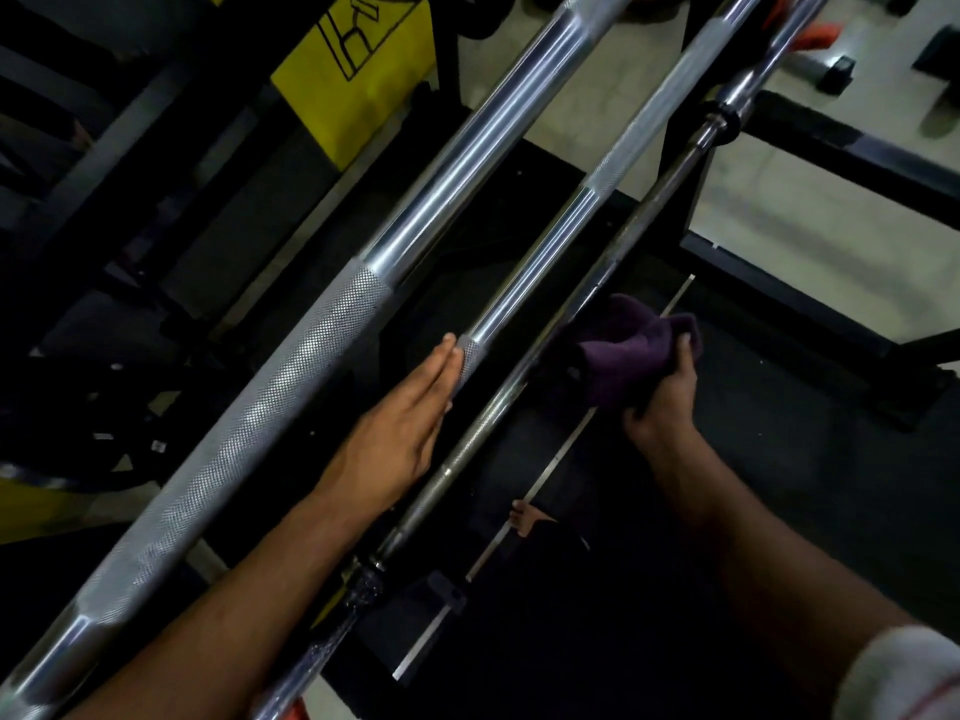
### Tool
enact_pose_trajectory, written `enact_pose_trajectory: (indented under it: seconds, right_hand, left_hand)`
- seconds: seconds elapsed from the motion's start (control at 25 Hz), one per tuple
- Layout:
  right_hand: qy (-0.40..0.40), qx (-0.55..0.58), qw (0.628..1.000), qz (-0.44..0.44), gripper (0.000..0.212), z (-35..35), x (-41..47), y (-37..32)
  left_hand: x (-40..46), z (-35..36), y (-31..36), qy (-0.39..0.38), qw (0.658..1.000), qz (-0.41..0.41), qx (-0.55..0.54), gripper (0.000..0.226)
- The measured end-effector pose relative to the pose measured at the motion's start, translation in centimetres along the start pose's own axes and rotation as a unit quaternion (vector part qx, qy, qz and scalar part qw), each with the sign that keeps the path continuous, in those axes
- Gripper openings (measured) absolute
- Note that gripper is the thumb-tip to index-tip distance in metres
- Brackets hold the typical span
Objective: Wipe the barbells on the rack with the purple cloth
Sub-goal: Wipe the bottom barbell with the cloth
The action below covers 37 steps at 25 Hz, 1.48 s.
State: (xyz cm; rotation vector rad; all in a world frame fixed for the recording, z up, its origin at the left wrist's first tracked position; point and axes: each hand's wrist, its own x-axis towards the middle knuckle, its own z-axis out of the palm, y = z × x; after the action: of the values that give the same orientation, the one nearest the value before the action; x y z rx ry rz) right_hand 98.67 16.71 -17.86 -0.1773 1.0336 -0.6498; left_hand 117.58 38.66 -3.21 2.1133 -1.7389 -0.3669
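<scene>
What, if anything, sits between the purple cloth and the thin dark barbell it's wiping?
Nothing visible. The right hand holds the purple cloth directly against the thin dark barbell. The left hand rests on the middle barbell, clear of it.

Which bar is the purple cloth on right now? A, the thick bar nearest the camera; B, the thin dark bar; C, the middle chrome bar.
B: the right hand holds the purple cloth bunched against the thin dark bar.

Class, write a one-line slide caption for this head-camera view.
Right hand grips a crumpled purple cloth against the thin dark steel barbell; left hand rests flat on the middle chrome barbell.
</scene>
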Motion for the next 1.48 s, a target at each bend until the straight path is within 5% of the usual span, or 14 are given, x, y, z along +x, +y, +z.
enact_pose_trajectory:
  seconds: [0.12,0.28,0.48,0.64,0.8,1.0,1.2,1.36,1.48]
  right_hand:
    - [-0.015,0.063,0.998,-0.006,0.061,3.4,3.2,-0.8]
    - [-0.056,0.013,0.998,-0.021,0.07,9.0,6.4,-0.4]
    - [-0.094,-0.032,0.995,0.008,0.079,7.5,5.2,4.5]
    - [-0.067,-0.081,0.994,0.016,0.089,6.7,5.2,6.4]
    - [-0.03,-0.109,0.994,-0.007,0.097,7.8,9.5,0.5]
    - [-0.066,-0.091,0.994,0.013,0.062,7.5,6.7,4.0]
    - [-0.054,-0.132,0.988,0.056,0.089,6.4,6.9,4.2]
    - [0.012,-0.151,0.988,-0.034,0.064,8.3,7.6,0.9]
    - [-0.018,-0.263,0.964,-0.043,0.05,7.4,4.9,2.1]
  left_hand:
    - [0.0,-0.1,0.1,-0.009,1.0,-0.005,0.003,0.059]
    - [0.1,-0.1,0.1,-0.008,1.0,-0.01,0.01,0.056]
    - [0.1,0.0,0.0,-0.007,1.0,-0.009,0.006,0.05]
    - [0.2,-0.1,-0.1,-0.009,1.0,-0.003,0.007,0.054]
    - [0.0,0.0,0.0,-0.016,1.0,-0.004,0.006,0.056]
    - [0.1,0.1,-0.1,-0.021,1.0,-0.013,0.012,0.067]
    - [0.1,0.1,-0.1,-0.02,1.0,-0.006,0.012,0.065]
    - [0.0,0.2,-0.1,-0.015,1.0,-0.009,0.01,0.062]
    - [-0.1,0.2,-0.2,-0.015,1.0,-0.014,0.017,0.064]
